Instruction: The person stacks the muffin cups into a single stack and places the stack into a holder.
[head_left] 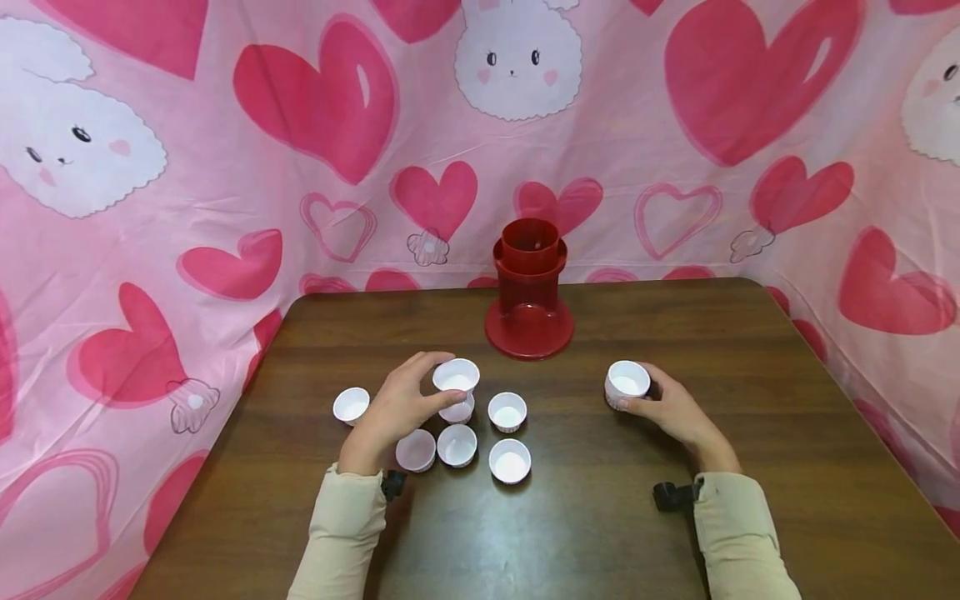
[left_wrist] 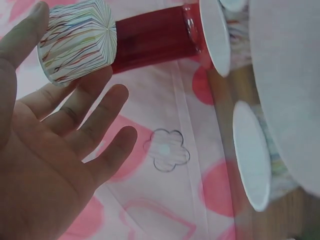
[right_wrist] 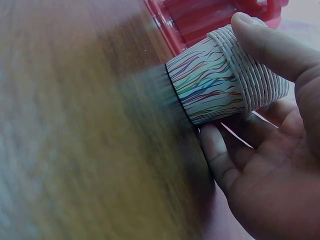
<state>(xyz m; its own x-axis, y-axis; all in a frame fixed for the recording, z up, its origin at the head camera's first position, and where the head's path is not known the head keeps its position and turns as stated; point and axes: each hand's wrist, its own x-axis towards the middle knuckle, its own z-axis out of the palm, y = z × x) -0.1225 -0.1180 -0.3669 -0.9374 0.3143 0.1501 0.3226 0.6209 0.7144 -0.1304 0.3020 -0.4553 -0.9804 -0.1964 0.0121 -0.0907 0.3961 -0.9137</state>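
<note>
My left hand (head_left: 401, 400) pinches the rim of a white paper baking cup (head_left: 456, 377) between thumb and fingers, above another cup (head_left: 457, 411) on the table. Streaky coloured lines run down the outside of that pinched baking cup (left_wrist: 80, 42) in the left wrist view. Over to the right, my right hand (head_left: 678, 417) grips a stack of baking cups (head_left: 627, 382). In the right wrist view the stack (right_wrist: 215, 77) shows several nested rims, its base close to the wooden table, with thumb on one side and fingers on the other.
Several single baking cups stand about the left hand, among them one at the far left (head_left: 351, 405) and one nearer the front (head_left: 510, 461). A red cylindrical stand (head_left: 529, 325) with a round base is at the back of the wooden table (head_left: 570, 533), before a pink heart-patterned cloth (head_left: 345, 192).
</note>
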